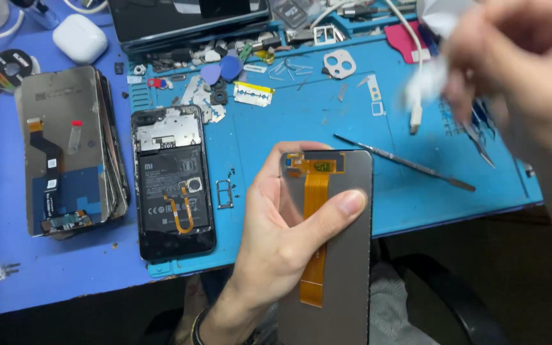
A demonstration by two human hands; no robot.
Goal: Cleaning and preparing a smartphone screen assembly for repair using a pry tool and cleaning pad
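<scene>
Left hand (276, 236) clamped on grey display panel (337, 255) off the worktop's (352, 128) front edge, right hand (512, 70) blurred, pinching white wipe (429, 76); cleaning step, wipe must meet panel back.

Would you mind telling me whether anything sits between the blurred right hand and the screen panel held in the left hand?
Nothing visible does. The right hand, holding something white, is up and to the right of the screen panel gripped by the left hand; only open mat lies between.
</scene>
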